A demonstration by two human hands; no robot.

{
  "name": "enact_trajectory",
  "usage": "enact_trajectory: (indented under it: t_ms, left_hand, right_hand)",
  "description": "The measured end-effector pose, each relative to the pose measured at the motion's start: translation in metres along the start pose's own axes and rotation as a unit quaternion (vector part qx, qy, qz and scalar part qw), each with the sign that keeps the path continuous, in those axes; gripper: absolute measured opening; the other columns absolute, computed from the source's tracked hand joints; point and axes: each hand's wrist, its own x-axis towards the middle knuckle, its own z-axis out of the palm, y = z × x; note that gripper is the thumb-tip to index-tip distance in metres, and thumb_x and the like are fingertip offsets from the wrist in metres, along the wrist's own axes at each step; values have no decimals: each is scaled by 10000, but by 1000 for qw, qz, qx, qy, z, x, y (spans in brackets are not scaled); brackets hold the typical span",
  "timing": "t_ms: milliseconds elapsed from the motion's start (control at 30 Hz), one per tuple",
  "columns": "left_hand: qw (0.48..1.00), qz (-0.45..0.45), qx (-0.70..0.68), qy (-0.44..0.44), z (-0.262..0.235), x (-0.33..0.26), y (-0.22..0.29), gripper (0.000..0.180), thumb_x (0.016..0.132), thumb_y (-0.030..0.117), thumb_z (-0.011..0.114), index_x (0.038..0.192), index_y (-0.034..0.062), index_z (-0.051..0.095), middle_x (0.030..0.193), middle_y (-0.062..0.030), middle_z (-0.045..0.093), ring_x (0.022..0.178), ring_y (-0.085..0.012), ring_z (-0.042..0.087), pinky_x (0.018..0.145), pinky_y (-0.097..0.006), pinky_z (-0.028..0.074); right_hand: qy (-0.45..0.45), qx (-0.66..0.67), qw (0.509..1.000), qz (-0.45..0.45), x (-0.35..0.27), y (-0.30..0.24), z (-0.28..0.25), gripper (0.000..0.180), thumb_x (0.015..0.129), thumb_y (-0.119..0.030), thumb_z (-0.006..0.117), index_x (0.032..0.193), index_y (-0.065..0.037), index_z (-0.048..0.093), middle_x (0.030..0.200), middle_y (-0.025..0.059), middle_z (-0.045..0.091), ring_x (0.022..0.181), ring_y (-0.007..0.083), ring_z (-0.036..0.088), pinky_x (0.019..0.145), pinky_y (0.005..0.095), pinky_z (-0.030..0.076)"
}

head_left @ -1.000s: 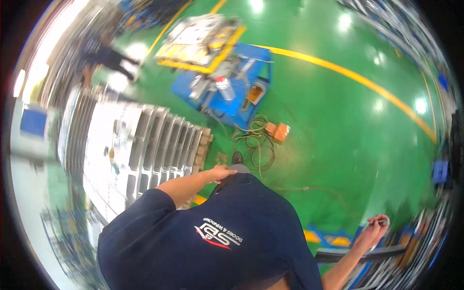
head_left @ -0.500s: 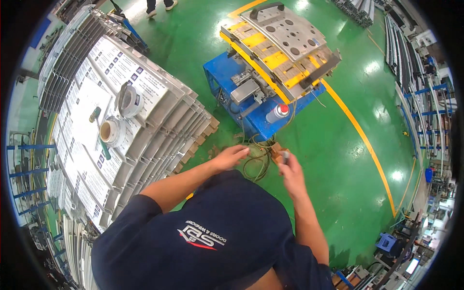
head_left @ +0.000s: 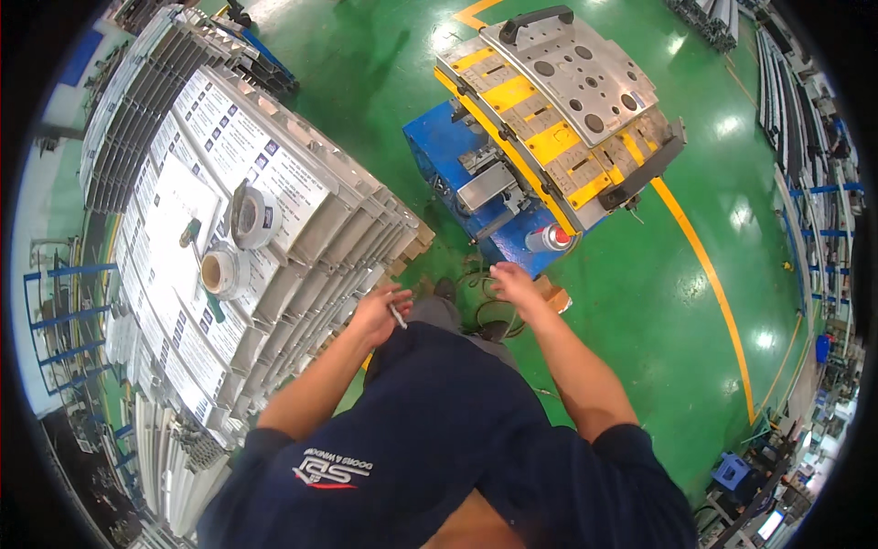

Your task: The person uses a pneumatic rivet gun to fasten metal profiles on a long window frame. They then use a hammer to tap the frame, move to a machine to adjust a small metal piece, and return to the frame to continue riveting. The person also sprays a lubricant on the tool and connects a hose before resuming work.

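My left hand (head_left: 377, 313) is at my waist, with its fingers closed round a short, thin, light-grey stick-like piece (head_left: 399, 317); its exact kind is too small to tell. To the left of it rises the stack of metal profiles (head_left: 334, 233). My right hand (head_left: 519, 289) hovers apart from it in front of the blue machine stand (head_left: 444, 137), fingers stretched out and nothing in them. Just beyond that hand, a spray can with a red cap (head_left: 547, 240) rests on the stand. A brown cardboard box (head_left: 554, 295) lies on the floor beside the hand, partly hidden.
Two tape rolls (head_left: 254, 218) and a green-handled tool (head_left: 190, 232) lie on the stack's white printed film. A yellow and metal tilted fixture (head_left: 549, 123) tops the stand. Coiled hoses (head_left: 487, 316) lie by my feet. Racks of long profiles (head_left: 786, 137) line the right.
The small grey piece has passed from my right hand to my left. My left hand has moved left and down, my right slightly left. The view has shifted, and my feet now show.
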Motion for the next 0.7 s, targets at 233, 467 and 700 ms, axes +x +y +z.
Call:
enact_trajectory:
  t_ms: [233, 467, 700]
  left_hand:
    - [997, -64, 52, -6, -78, -8, 3, 266, 1078, 182, 436, 1270, 16, 513, 1249, -153, 646, 786, -170, 576, 654, -310, 524]
    - [986, 8, 137, -92, -31, -19, 110, 274, 1055, 269, 565, 1272, 103, 586, 1167, -57, 686, 744, -85, 514, 637, -238, 456]
    - [958, 65, 256, -108, -32, 10, 119, 208, 1059, 237, 542, 1157, 64, 605, 1018, -17, 670, 727, -74, 493, 654, -224, 441]
  right_hand:
    - [77, 214, 974, -18, 155, -13, 9, 620, 855, -354, 776, 1346, -72, 522, 1354, 100, 556, 1193, 265, 545, 1001, 442, 458]
    - [108, 463, 877, 71, 210, -12, 4, 140, 905, -180, 684, 951, -88, 588, 752, 29, 535, 709, 230, 558, 784, 445, 541]
    - [109, 451, 886, 2, 192, -33, 33, 233, 947, -269, 651, 810, -179, 487, 649, -36, 387, 585, 154, 420, 574, 373, 411]
